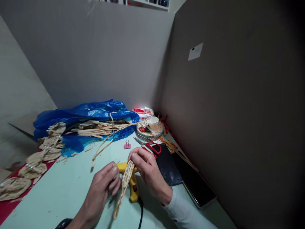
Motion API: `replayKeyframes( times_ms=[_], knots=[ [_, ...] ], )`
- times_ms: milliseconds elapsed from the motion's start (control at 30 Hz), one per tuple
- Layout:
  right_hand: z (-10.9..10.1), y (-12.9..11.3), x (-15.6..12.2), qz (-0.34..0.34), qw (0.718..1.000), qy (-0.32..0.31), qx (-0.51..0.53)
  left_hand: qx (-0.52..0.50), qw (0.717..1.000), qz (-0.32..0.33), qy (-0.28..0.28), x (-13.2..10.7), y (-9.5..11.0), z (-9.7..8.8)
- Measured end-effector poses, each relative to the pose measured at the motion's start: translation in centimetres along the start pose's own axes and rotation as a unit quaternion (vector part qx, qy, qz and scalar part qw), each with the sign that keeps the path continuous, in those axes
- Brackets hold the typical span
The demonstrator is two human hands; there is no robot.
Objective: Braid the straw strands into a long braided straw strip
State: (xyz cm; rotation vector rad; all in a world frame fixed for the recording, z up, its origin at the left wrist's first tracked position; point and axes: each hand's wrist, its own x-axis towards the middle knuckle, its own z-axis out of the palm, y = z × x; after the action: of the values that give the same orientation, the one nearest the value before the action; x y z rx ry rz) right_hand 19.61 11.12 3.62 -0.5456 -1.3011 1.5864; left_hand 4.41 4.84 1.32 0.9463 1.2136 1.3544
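Near the lower centre of the frame, a braid (125,186) of pale straw slants from upper right to lower left, its lower end free. The right hand (151,171) pinches its upper end between thumb and fingers. The left hand (105,181) is just left of the braid, fingers curled in; whether they close on anything, I cannot tell. Behind the braid, a yellow glue gun (133,189) lies on the pale green table (69,181), its black cord (141,211) running to the bottom edge.

Just above the right hand are red-handled scissors (154,148), with a pink clip (127,146) to their left. Right of centre, a cup (152,122) stands on a round woven tray (149,137). Towards the lower right lie a black pouch (169,170) and a phone (200,186). Left of centre, straw strips (100,128) lie against a blue bag (95,111); at the left edge runs a row of straw loops (32,170).
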Motion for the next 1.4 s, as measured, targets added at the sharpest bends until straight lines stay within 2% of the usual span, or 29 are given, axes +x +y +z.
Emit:
replayKeyframes(
  times_ms=[200,333,567,733,900,1067,1200,1400],
  knots=[
    [-2.2,0.3,0.3,0.039,0.999,0.008,0.005,0.026,0.997,-0.019,0.067,0.7,-0.6,-0.6],
    [-3.4,1.0,0.0,0.07,0.997,0.023,0.006,0.053,0.996,0.003,0.065,1.8,-0.6,-1.5],
    [-3.1,1.3,-0.5,0.106,0.994,0.023,0.013,0.073,0.994,0.034,0.075,2.0,-0.2,-2.3],
    [-2.5,1.0,-0.4,0.083,0.996,0.021,0.006,0.067,0.995,0.043,0.067,1.5,0.3,-2.2],
    [-1.9,0.4,-0.6,0.035,0.999,0.017,-0.003,0.026,0.999,0.023,0.041,1.3,-0.4,-2.0],
    [-1.4,0.0,-0.2,-0.004,1.0,0.023,0.014,0.044,0.996,0.017,0.078,1.2,-0.9,-1.9],
    [-0.9,-0.9,0.5,-0.021,0.999,0.027,0.04,0.074,0.992,0.065,0.077,1.7,0.8,-2.1],
    [-0.1,-3.6,1.0,-0.054,0.997,-0.006,0.046,0.157,0.976,0.149,0.034,2.4,7.2,-2.7]
  ],
)
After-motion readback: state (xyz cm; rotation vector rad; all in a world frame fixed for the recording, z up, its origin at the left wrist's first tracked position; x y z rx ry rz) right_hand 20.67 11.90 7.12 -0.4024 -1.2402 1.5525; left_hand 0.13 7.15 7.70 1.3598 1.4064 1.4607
